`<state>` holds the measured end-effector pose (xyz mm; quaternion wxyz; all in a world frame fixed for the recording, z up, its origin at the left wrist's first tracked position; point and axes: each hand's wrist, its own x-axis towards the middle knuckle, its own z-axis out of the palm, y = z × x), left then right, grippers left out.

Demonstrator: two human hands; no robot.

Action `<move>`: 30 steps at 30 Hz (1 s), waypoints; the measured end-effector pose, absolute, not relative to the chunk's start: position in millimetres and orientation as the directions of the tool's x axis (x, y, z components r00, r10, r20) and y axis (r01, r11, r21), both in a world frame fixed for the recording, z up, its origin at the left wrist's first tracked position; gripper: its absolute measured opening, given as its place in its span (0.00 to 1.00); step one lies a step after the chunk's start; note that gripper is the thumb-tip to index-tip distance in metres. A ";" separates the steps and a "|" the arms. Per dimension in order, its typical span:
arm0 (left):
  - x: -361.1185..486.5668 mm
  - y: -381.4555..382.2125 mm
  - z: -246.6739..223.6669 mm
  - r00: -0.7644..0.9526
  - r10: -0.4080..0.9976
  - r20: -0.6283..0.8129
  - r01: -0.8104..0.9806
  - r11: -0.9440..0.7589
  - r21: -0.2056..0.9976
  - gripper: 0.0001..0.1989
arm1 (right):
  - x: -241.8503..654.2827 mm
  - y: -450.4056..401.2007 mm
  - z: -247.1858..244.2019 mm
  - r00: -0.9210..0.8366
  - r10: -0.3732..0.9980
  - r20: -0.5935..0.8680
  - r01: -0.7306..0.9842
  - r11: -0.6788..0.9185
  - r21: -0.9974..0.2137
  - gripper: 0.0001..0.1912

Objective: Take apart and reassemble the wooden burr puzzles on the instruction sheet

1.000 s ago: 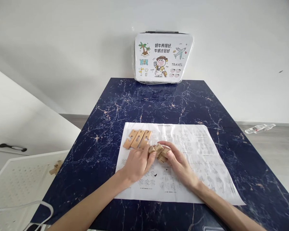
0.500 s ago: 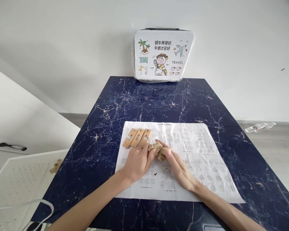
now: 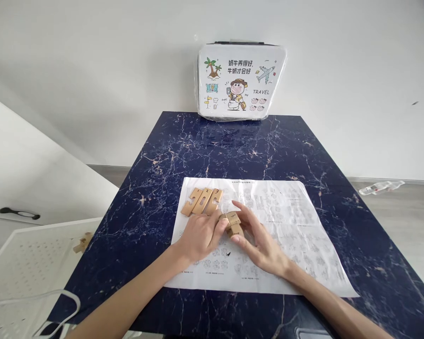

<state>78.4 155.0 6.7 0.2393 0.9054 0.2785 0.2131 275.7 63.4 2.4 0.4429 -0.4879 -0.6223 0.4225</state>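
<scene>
Several small wooden blocks (image 3: 233, 220) are clustered together between my hands, low over the printed sheet. My left hand (image 3: 202, 235) is closed on the left side of the cluster, its thumb pressed on top. The fingers of my right hand (image 3: 259, 240) are spread round the right side, the thumb near the lower block and the index finger lifted off. Beyond my left hand, three flat notched wooden pieces (image 3: 202, 201) marked 1, 2 and 3 lie side by side on the white sheet (image 3: 297, 212) of printed diagrams.
A white cartoon case (image 3: 240, 82) leans on the wall at the back of the dark blue marbled table (image 3: 226, 155). Left of the table, a white perforated surface (image 3: 31, 259) bears a wooden piece (image 3: 82, 242) and a white cable (image 3: 38, 296).
My right hand has loosened from the wooden blocks and its fingers have spread. The cluster has turned a little and looks more compact. My left hand keeps its grip.
</scene>
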 end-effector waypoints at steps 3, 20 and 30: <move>77.1 156.6 6.8 0.780 0.577 0.243 0.399 -0.757 0.518 0.25 | 273.4 62.7 -0.3 -0.135 0.980 0.143 0.239 0.172 -0.956 0.39; 77.3 151.1 5.4 0.612 0.626 0.482 0.147 -0.690 0.709 0.30 | 268.9 61.6 31.1 -0.128 0.986 -0.108 -0.090 -0.120 -0.989 0.28; 80.2 152.4 15.3 0.713 0.557 0.426 0.114 -0.691 0.714 0.37 | 266.6 64.9 25.2 -0.135 0.974 -0.183 -0.259 -0.213 -0.942 0.29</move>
